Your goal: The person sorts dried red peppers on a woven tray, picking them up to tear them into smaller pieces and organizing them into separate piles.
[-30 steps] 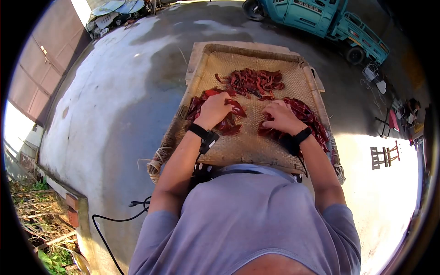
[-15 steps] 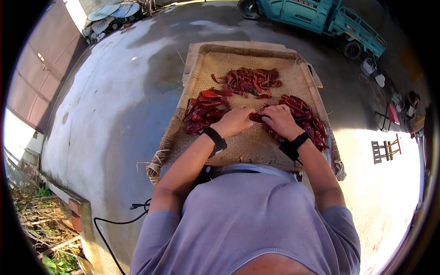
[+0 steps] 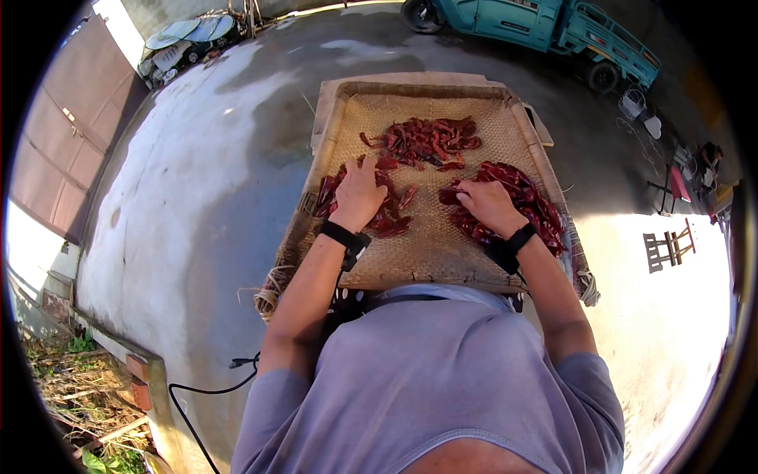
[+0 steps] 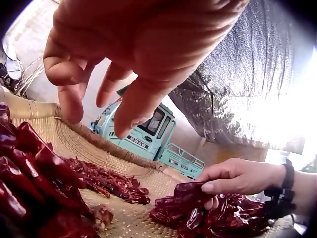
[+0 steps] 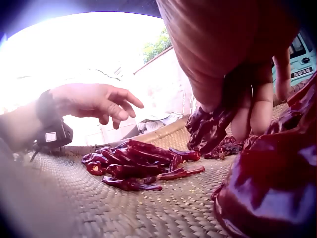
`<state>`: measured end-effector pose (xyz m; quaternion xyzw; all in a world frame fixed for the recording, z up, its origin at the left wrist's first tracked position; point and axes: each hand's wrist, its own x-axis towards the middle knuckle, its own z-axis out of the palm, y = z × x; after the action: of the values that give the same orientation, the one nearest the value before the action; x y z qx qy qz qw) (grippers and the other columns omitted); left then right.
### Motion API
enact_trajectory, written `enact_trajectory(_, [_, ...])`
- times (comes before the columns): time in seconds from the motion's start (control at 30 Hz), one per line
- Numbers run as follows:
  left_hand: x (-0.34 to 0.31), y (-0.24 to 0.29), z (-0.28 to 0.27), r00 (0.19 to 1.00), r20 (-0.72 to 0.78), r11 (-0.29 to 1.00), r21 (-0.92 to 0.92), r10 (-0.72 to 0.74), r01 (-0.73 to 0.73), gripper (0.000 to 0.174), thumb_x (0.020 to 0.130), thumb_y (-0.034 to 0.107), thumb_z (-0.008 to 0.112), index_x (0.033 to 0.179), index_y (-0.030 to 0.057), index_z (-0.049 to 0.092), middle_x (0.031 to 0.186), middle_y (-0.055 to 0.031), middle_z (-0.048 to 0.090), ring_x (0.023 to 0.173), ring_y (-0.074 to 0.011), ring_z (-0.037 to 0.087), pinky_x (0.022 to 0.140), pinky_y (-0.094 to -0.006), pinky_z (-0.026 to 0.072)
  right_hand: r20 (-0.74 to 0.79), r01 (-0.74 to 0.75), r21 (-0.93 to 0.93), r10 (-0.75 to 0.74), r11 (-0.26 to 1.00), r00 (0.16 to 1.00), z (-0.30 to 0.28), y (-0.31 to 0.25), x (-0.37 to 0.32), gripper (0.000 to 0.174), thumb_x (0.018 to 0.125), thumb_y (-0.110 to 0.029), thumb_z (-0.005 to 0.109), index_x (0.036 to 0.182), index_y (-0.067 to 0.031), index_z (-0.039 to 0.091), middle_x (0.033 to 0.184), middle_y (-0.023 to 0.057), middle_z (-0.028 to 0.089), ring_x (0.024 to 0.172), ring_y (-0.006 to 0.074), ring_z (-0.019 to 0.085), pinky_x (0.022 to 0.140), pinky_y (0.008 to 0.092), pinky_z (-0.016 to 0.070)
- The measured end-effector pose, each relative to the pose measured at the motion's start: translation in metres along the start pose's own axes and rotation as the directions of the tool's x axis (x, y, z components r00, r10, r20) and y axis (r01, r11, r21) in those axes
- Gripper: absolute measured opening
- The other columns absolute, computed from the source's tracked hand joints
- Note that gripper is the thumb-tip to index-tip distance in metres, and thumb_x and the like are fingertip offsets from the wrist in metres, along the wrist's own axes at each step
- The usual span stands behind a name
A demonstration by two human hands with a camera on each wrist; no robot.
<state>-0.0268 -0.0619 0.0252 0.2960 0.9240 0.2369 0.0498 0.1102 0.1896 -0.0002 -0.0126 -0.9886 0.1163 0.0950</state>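
The left hand (image 3: 359,196) hovers over the left pile of dark red dried peppers (image 3: 388,220), its fingers loosely bent and holding nothing; the left wrist view shows a gap between its fingertips and the peppers (image 4: 34,163). The right hand (image 3: 488,207) is at the left edge of the right pile (image 3: 525,197). Its thumb and fingers pinch a wrinkled dark red pepper (image 5: 209,130), also visible in the left wrist view (image 4: 190,192). A third, smaller pile (image 3: 430,141) of shrivelled peppers lies at the far middle of the woven tray (image 3: 426,257).
The tray has a raised rim (image 3: 430,88) and rests on a wooden board (image 3: 325,110). A teal three-wheeled vehicle (image 3: 505,24) stands beyond it on the concrete floor. A black cable (image 3: 209,390) hangs at the left, and a small stool (image 3: 673,246) stands at the right.
The left hand has moved from beside the right hand, where it was at a pepper between them, back to the left pile. The right hand has stayed at the right pile.
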Motion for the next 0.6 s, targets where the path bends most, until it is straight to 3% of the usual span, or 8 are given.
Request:
enact_trajectory(0.1, [0.003,0.008,0.008,0.945,0.165,0.914,-0.348,0.282,-0.211,0.064,0.093,0.018,0.067,0.150,0.0104,0.040,0.149,-0.0202,0.038,0.105,-0.0350,0.064,0.090,-0.0423,0.0513,0.082,0.033,0.102,-0.042,0.994,0.996,-0.003,-0.022,0.010,0.025,0.098,-0.026,0.059,0.109,-0.0050,0.065,0.095,0.0189,0.070,0.088,0.0390,0.066,0.076,0.0467,0.0512])
enact_trajectory(0.13, [-0.003,0.011,0.015,0.915,0.073,0.856,-0.387,0.397,-0.341,0.054,0.091,0.019,0.068,0.140,0.0061,0.051,0.137,-0.0228,0.053,0.114,-0.0417,0.060,0.095,-0.0466,0.0504,0.062,0.053,0.230,-0.069,0.972,0.996,-0.003,-0.029,0.012,0.026,0.098,-0.027,0.060,0.110,-0.0046,0.065,0.095,0.0192,0.069,0.087,0.0381,0.066,0.076,0.0460,0.0512])
enact_trajectory(0.2, [0.001,0.018,0.018,0.893,0.119,0.858,-0.358,0.434,-0.369,0.039,0.092,0.016,0.066,0.129,0.0040,0.060,0.116,-0.0204,0.066,0.100,-0.0345,0.066,0.087,-0.0441,0.0514,0.011,0.098,0.468,-0.117,0.879,0.993,-0.005,-0.039,0.014,0.028,0.097,-0.029,0.061,0.111,-0.0039,0.064,0.094,0.0200,0.069,0.087,0.0364,0.067,0.075,0.0445,0.0511])
enact_trajectory(0.23, [-0.001,0.020,0.015,0.931,0.103,0.905,-0.296,0.349,-0.306,0.035,0.092,0.016,0.066,0.124,0.0035,0.062,0.113,-0.0197,0.068,0.100,-0.0346,0.066,0.086,-0.0439,0.0517,0.104,-0.030,0.542,-0.032,0.840,0.994,-0.016,-0.045,0.013,0.029,0.097,-0.030,0.061,0.111,-0.0050,0.066,0.103,0.0177,0.068,0.100,0.0331,0.064,0.087,0.0442,0.0481])
enact_trajectory(0.33, [0.002,0.010,0.005,0.989,0.017,0.974,-0.177,0.147,-0.142,0.026,0.092,0.020,0.066,0.112,0.0035,0.067,0.108,-0.0171,0.071,0.100,-0.0358,0.067,0.083,-0.0437,0.0530,0.010,-0.111,0.060,0.111,0.992,0.994,-0.030,-0.027,0.013,0.032,0.097,-0.031,0.062,0.120,-0.0097,0.067,0.125,0.0138,0.064,0.125,0.0337,0.052,0.099,0.0509,0.0399])
enact_trajectory(0.37, [0.006,0.000,0.006,0.997,0.017,0.987,-0.146,0.070,-0.066,0.028,0.092,0.020,0.066,0.114,0.0036,0.066,0.109,-0.0175,0.069,0.101,-0.0359,0.066,0.083,-0.0439,0.0531,0.132,-0.196,-0.031,0.199,0.980,0.971,-0.031,-0.015,0.014,0.038,0.093,-0.033,0.068,0.125,-0.0118,0.067,0.143,0.0102,0.052,0.140,0.0354,0.034,0.111,0.0558,0.0284])
enact_trajectory(0.5, [0.007,-0.013,0.012,0.969,-0.200,0.989,0.008,-0.143,0.148,0.037,0.092,0.023,0.066,0.124,0.0042,0.063,0.120,-0.0192,0.061,0.104,-0.0359,0.065,0.085,-0.0446,0.0530,0.278,-0.098,-0.395,0.221,0.913,0.935,-0.014,0.013,0.017,0.059,0.084,-0.047,0.077,0.129,-0.0108,0.064,0.156,0.0121,0.035,0.148,0.0370,0.020,0.123,0.0605,0.0173])
enact_trajectory(0.6, [0.009,-0.009,0.010,0.998,0.049,0.995,-0.097,-0.034,0.038,0.043,0.092,0.023,0.067,0.130,0.0046,0.059,0.130,-0.0209,0.052,0.105,-0.0360,0.062,0.088,-0.0450,0.0518,0.287,-0.085,-0.434,0.227,0.897,0.930,0.008,0.017,0.019,0.064,0.080,-0.051,0.080,0.128,-0.0105,0.065,0.158,0.0119,0.033,0.149,0.0364,0.017,0.124,0.0608,0.0158])
